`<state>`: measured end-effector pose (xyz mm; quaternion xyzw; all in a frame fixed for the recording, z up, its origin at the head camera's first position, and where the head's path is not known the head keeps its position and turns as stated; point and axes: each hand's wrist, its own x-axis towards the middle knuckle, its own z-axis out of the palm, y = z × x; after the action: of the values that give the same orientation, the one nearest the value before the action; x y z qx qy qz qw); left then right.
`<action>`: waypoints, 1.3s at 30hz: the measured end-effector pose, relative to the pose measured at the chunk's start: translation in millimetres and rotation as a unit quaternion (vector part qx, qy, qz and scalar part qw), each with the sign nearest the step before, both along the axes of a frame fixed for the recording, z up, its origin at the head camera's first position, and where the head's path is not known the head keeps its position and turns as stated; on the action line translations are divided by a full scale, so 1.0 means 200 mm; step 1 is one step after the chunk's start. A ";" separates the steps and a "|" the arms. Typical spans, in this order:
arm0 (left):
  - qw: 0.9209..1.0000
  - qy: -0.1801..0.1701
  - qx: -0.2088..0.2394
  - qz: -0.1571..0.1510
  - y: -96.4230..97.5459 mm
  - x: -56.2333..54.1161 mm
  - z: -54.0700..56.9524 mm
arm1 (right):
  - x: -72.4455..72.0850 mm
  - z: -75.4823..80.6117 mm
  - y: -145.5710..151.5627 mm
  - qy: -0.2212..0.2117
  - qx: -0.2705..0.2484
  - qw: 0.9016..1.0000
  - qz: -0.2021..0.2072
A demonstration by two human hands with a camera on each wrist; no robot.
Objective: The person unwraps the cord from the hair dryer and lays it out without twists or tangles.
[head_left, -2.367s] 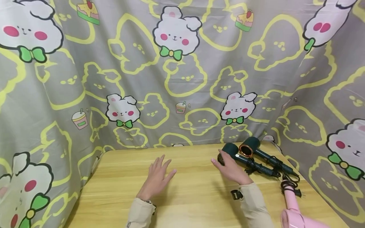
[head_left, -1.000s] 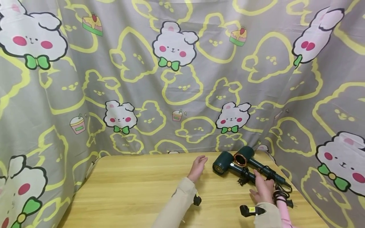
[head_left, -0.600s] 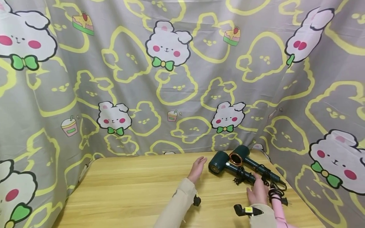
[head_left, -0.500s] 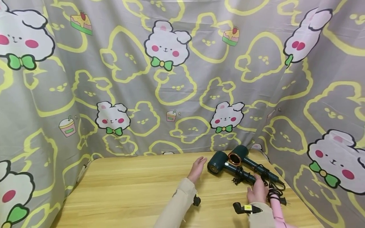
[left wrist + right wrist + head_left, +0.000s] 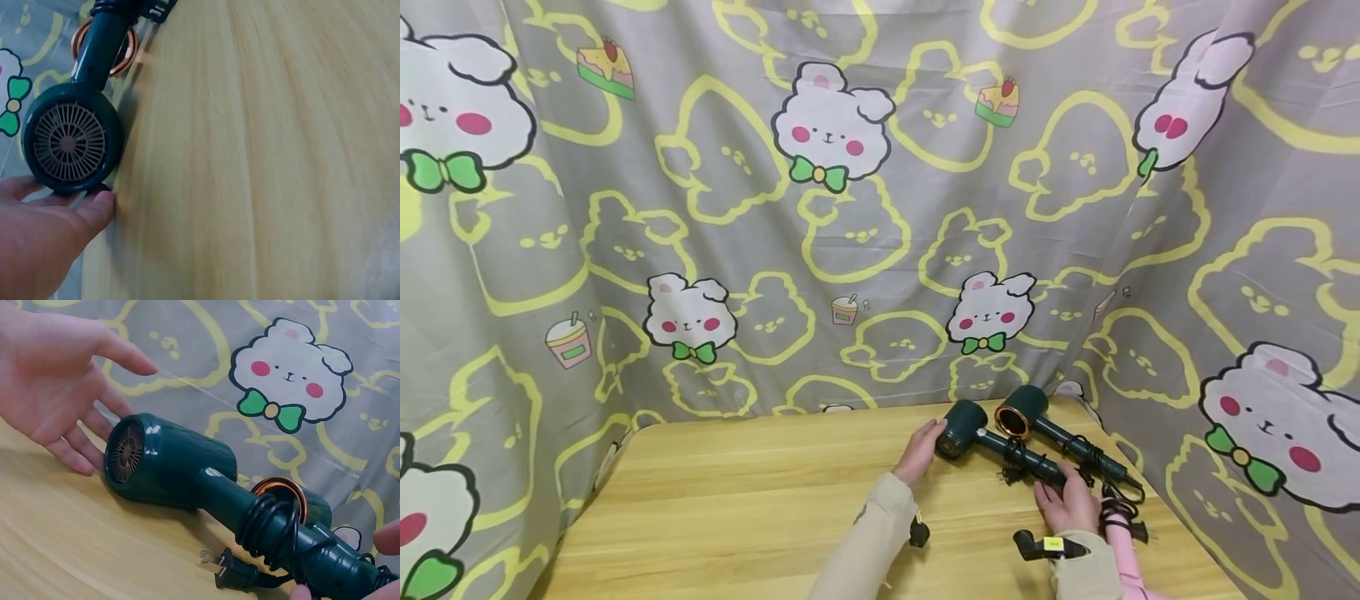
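From the head, a wood-grain desk (image 5: 737,500) carries the nearer green hair dryer (image 5: 962,423), which lies toward the desk's far right. Behind this dryer hangs a grey curtain (image 5: 857,233) printed with white rabbits and yellow outlines; it also walls both sides. A second green hair dryer (image 5: 1033,402), copper-ringed at its mouth, lies just right of it, and a pink hair dryer (image 5: 1123,550), partly cut off, sits closer to the person. Pale, streaked wood spreads to its left. The left hand (image 5: 919,454) is at its barrel; the right hand (image 5: 1071,504) is by its handle end, thumb and fingers apart.

In the left wrist view, its vented end faces out, left fingertips at the rim, bare desk filling the right.

The right wrist view shows the left fingers spread beside its vents. A black cord (image 5: 265,525) wraps its handle; a two-pronged plug (image 5: 234,570) lies beside it. Right fingertips flank the handle; whether they press, I cannot tell.
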<state>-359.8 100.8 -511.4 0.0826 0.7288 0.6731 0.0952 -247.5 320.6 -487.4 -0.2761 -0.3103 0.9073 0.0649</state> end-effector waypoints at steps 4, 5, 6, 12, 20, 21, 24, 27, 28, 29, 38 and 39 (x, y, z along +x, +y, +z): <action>1.000 -0.011 0.012 0.003 -0.04 0.03 0.01 | 0.00 -0.02 -0.01 0.004 0.033 0.999 0.036; 1.000 -0.014 0.018 0.005 -0.05 0.04 0.02 | 0.00 -0.03 -0.01 0.010 0.039 0.998 0.043; 1.000 -0.015 0.022 0.007 -0.06 0.05 0.03 | 0.00 -0.03 -0.01 0.012 0.047 0.998 0.044; 0.998 -0.017 0.061 0.024 -0.13 0.08 0.08 | -0.02 -0.01 -0.04 0.026 0.075 0.995 0.065; 0.996 0.033 0.059 0.058 -0.33 0.18 0.14 | -0.04 0.04 -0.15 0.073 0.085 0.986 0.121; 0.996 0.039 0.050 0.064 -0.35 0.20 0.14 | -0.05 0.05 -0.17 0.078 0.099 0.983 0.130; 0.995 0.061 0.020 0.074 -0.44 0.26 0.16 | -0.06 0.07 -0.21 0.093 0.124 0.978 0.140; 0.994 0.089 0.005 0.068 -0.52 0.30 0.17 | -0.07 0.09 -0.26 0.115 0.123 0.975 0.145; 0.993 0.101 0.000 0.063 -0.55 0.31 0.18 | -0.07 0.10 -0.28 0.122 0.115 0.975 0.144; 0.992 0.114 -0.010 0.060 -0.58 0.32 0.18 | -0.07 0.11 -0.30 0.127 0.108 0.975 0.145; 0.956 0.214 -0.203 0.011 -0.92 0.31 0.34 | -0.08 0.19 -0.52 0.162 0.113 0.967 0.160; 0.950 0.220 -0.223 0.001 -0.95 0.30 0.35 | -0.09 0.20 -0.54 0.169 0.114 0.965 0.165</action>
<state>-299.8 -89.5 -441.1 0.2044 0.8631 0.4588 -0.0521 -265.4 212.2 -447.8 -0.0550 -0.4378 0.8974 -0.0030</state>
